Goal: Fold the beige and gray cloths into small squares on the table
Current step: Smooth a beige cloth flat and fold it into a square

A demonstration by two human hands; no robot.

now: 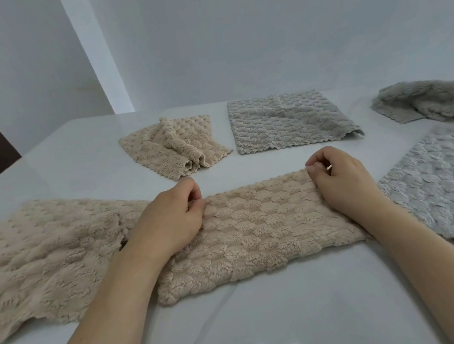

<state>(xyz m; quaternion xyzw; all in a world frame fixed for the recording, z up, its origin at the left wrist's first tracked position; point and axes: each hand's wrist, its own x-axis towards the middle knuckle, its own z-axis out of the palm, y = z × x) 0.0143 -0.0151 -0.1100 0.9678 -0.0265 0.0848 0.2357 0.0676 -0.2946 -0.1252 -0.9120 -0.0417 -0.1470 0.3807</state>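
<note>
Beige cloth (256, 226) lies folded in half at the near centre of the tabletop (240, 315). Left hand (174, 217) and right hand (341, 182) each pinch a far corner. Align edges flush, keep tension even, then press the crease flat before the next fold.
</note>
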